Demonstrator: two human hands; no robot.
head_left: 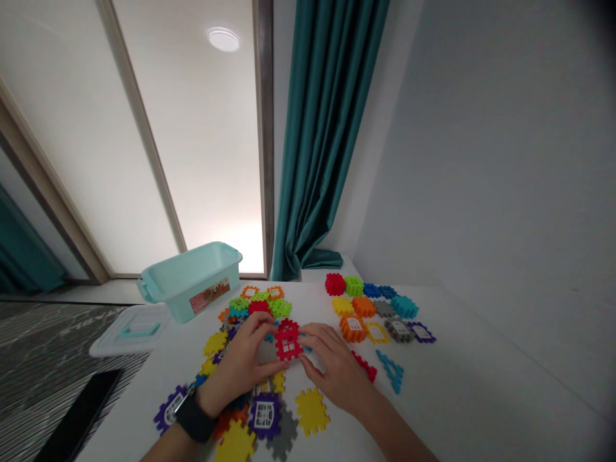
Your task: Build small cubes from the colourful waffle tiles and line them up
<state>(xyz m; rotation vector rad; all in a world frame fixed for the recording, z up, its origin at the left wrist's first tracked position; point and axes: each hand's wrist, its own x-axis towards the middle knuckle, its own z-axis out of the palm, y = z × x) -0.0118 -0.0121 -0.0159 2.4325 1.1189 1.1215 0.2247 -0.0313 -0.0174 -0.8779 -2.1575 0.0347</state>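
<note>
Between my two hands a red notched plastic building tile (288,341) with window cutouts is held upright above the table. My left hand (244,353), with a black watch on the wrist, pinches its left side with thumb and fingers. My right hand (330,364) grips the right edge, thumb low and fingers higher. Beneath and around my left hand lies a loose spread of tiles, among them a yellow tile (312,411), a purple window tile (264,416) and a grey tile (285,436). Part of this spread is hidden by my left hand and forearm.
Colour-sorted stacks, including a red stack (335,284) and an orange stack (353,328), stand at the right. Nearer lies a blue triangular piece (391,372). A mint bin (212,273), its clear lid (129,330) and a black flat object (79,417) are at the left.
</note>
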